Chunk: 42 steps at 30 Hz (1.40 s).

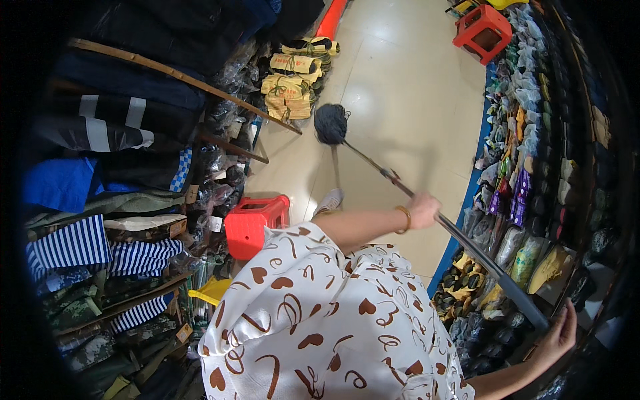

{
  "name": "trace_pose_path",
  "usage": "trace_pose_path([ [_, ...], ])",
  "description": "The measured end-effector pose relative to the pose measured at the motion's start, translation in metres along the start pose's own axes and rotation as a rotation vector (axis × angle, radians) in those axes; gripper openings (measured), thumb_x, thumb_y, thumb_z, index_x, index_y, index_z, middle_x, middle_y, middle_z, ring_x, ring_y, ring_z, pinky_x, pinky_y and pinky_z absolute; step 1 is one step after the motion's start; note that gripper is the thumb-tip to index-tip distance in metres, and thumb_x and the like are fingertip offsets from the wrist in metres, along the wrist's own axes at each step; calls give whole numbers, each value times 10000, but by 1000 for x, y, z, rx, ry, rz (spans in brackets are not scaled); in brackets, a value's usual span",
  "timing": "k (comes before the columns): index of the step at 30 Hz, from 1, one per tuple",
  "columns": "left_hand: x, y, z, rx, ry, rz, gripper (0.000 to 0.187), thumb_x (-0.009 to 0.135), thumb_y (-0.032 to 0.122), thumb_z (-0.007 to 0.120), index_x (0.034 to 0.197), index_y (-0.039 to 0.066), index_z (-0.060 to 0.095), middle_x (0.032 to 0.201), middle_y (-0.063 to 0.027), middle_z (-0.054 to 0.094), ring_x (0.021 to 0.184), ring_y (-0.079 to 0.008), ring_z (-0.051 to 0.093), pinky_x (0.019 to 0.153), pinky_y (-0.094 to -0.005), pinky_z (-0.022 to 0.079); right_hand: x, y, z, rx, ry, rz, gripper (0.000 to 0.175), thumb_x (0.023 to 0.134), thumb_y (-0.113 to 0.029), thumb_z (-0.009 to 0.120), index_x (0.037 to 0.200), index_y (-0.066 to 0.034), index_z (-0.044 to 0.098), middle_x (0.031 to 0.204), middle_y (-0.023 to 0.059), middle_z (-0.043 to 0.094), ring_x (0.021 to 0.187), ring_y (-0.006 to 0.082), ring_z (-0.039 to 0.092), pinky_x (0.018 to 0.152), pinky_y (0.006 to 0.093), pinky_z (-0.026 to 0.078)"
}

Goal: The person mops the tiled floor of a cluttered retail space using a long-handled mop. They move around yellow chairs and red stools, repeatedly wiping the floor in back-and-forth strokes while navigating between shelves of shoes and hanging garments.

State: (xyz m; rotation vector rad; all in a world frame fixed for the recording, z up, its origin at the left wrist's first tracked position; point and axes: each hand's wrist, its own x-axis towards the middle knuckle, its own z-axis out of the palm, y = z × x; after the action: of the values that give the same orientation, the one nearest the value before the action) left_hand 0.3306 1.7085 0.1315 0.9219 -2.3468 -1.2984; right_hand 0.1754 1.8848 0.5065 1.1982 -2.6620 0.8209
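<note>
A dark string mop head [330,124] rests on the beige tiled floor [400,100]. Its metal mop handle [465,240] slants from there down to the lower right. My left hand [424,210], with a yellowish bangle at the wrist, is closed around the middle of the handle. At the handle's thick grey top end is my right hand [557,330]; its fingers stretch out straight rather than curl around it, and the palm seems to touch the end. One light shoe [330,200] shows on the floor below my left forearm.
On the left, folded clothes [145,255] are stacked near a red plastic stool [255,225] and wooden strips [185,77]. Yellow-wrapped bundles [287,92] border the aisle. Along the right, a blue-edged display [462,200] holds bagged goods [525,130]; another red stool [482,34] stands farther up.
</note>
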Motion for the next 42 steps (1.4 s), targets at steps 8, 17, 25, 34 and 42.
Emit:
trace_pose_path([
  [8,-32,33,1,-186,-154,-23,107,660,117,568,621,19,580,658,-194,586,697,-378,576,672,-459,445,60,10,-17,-6,-178,49,246,917,-139,490,1088,5,592,683,-8,508,543,44,314,466,228,286],
  [17,-66,-89,-34,252,-91,-153,93,686,113,545,654,65,617,706,-164,609,750,-336,600,722,-457,402,11,-20,82,-129,-451,67,254,918,-157,487,1015,47,603,848,83,615,741,102,513,670,270,432],
  [25,-113,-181,-94,290,-9,-217,78,683,126,556,673,86,622,695,-152,606,726,-345,590,697,-455,421,-72,-58,159,143,-426,-50,219,912,-141,503,923,46,615,642,35,553,537,55,455,445,223,347],
  [34,-90,-89,-80,133,63,-176,68,633,111,564,646,54,598,654,-181,595,682,-368,591,678,-467,451,7,-99,79,71,-367,-182,223,910,-99,491,1051,47,583,961,91,630,804,110,547,711,239,445],
  [42,-99,-65,-69,-94,96,-229,90,678,114,553,676,36,597,713,-186,604,763,-371,593,679,-476,459,63,-111,85,-26,-426,-260,234,915,-84,471,1102,7,578,912,43,625,637,52,450,562,199,379],
])
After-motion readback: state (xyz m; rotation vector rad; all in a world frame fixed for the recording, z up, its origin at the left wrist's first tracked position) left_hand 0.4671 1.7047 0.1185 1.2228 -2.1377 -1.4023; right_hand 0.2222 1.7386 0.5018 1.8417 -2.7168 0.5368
